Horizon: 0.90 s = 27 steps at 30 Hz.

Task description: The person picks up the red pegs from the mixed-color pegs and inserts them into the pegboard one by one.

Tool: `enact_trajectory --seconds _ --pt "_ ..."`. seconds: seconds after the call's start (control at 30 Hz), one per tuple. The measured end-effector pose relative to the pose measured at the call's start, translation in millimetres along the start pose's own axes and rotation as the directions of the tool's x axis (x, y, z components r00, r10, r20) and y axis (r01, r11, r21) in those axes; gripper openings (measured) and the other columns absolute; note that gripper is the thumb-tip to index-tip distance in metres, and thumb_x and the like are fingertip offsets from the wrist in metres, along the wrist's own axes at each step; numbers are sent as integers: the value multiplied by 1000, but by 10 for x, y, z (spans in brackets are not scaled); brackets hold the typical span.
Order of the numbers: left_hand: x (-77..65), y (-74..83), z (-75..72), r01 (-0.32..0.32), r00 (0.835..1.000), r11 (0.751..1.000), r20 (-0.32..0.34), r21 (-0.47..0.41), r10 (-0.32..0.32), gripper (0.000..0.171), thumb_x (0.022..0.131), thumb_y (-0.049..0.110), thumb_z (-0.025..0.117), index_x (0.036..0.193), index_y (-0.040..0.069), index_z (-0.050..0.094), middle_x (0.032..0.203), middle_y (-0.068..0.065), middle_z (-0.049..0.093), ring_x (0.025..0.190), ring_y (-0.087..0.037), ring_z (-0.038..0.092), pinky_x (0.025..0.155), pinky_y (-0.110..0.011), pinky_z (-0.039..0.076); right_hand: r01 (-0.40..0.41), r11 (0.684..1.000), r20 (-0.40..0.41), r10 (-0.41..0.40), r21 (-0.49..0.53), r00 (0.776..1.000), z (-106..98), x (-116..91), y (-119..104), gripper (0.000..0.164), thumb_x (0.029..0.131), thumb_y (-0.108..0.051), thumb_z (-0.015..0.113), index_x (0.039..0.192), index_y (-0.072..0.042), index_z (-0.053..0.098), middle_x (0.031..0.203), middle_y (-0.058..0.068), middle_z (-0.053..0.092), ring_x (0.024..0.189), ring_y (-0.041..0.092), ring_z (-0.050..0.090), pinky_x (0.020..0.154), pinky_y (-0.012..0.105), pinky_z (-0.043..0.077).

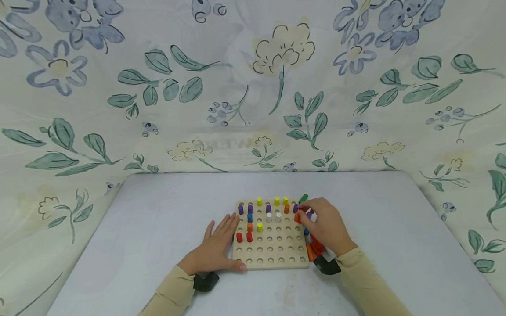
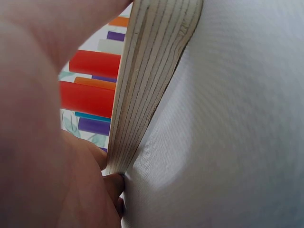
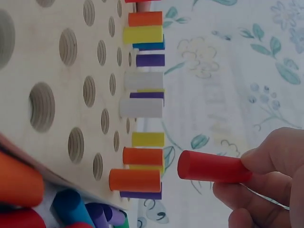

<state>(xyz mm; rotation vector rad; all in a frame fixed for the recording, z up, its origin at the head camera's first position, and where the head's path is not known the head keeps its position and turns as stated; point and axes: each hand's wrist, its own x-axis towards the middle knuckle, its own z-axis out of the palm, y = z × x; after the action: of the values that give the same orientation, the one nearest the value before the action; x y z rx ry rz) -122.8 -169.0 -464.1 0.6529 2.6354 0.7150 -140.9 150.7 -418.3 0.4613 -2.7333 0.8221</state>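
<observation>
The right hand (image 1: pixel 326 224) pinches a red peg (image 3: pixel 213 167) between thumb and fingers, over the right side of a wooden pegboard (image 1: pixel 274 255) partly filled with coloured pegs. The left hand (image 1: pixel 215 245), fingers extended, rests against its left edge. Loose pegs (image 1: pixel 317 246) lie along the right edge. Everything sits on a white table (image 1: pixel 138 245); behind, a flowered cloth (image 1: pixel 237 44) bears pale lettering (image 1: pixel 237 144), too faint for me to read.
</observation>
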Motion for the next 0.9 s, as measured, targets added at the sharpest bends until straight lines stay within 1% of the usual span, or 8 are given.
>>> enact_trajectory --seconds 0.17,0.37,0.5,0.63,0.77,0.9 --pt "1 1 0 2 1000 1000 1 2 -2 133 71 72 76 160 0 8 168 -18 5 154 -36 -2 115 -66 -9 43 999 -10 -43 0 999 42 -4 -41 11 91 -12 73 101 -8 75 90 0 68 81 21 59 67 29 51" --pt "1 5 6 6 1000 1000 1 3 -6 133 71 72 76 160 0 8 168 -18 5 154 -36 -2 115 -66 -9 29 999 3 -29 30 1000 99 -14 -115 12 91 -13 73 102 -9 75 95 2 68 86 22 61 75 33 56" --pt "-4 9 5 3 1000 1000 -1 2 -3 133 71 71 77 160 0 9 168 -18 5 154 -36 -2 115 -66 -9 46 998 -3 -46 45 999 121 -22 -161 11 91 -14 74 101 -9 75 95 2 67 83 22 60 71 30 55" --pt "-9 15 1 4 1000 1000 0 0 -4 133 71 70 77 160 0 9 168 -18 6 154 -36 -2 116 -65 -9 73 995 -5 -73 68 997 139 -26 -190 11 90 -14 75 100 -9 75 93 0 66 82 22 59 67 27 53" --pt "-17 19 -3 1 1000 1000 -5 0 -1 132 71 69 78 160 -1 9 167 -19 6 154 -37 -1 116 -65 -9 120 990 -17 -119 80 993 173 -27 -208 10 91 -12 75 100 -8 75 90 -1 64 80 20 59 65 26 51" --pt "-22 21 -4 1 1000 1000 -5 0 -1 132 72 68 78 160 -1 9 167 -19 5 154 -37 -1 116 -65 -9 174 982 -45 -171 73 984 222 -38 -226 12 90 -11 76 101 -8 75 91 -1 66 79 18 59 67 26 52"
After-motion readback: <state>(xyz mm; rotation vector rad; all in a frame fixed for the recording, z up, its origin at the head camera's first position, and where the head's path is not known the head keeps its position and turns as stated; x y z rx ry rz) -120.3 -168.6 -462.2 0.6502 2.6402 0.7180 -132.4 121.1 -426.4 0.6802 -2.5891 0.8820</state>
